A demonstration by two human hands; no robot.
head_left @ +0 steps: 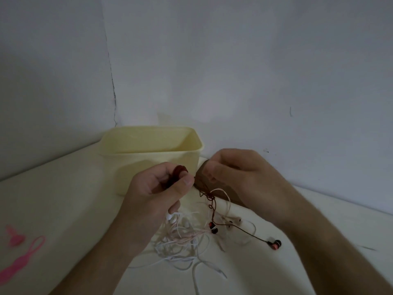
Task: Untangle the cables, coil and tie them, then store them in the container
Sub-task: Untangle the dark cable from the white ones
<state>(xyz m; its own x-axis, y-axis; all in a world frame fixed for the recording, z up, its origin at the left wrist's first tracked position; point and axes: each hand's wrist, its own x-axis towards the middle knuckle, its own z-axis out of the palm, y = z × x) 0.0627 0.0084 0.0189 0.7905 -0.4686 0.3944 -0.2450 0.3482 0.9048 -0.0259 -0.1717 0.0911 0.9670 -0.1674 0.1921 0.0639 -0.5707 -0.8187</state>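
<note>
Yellow plastic makes up the box [153,154], which stands open at the back of the pale worktop [63,199], near the wall [234,60]. Only its bare inside walls show; its bottom is hidden, so I cannot tell if anything lies in it.

Both hands are held up in front of the box. The left hand [155,194] has its fingers curled round a small coil [178,173] of dark red cable, with the thumb pressed on it. The right hand [238,173] pinches the same red cable [210,201] just beside the left hand. From there the red cable hangs down in kinks and loops to the worktop. It ends in two earbuds: one [213,227] lies near the white pile and the other [275,245] lies further right.

Under the hands sits a heap of white and pinkish cables [182,241], all mixed up, with white earbuds [172,218] in it. Some white loops trail toward the near edge.

Far left on the worktop lie pink ties [23,254], well apart from the heap.
</note>
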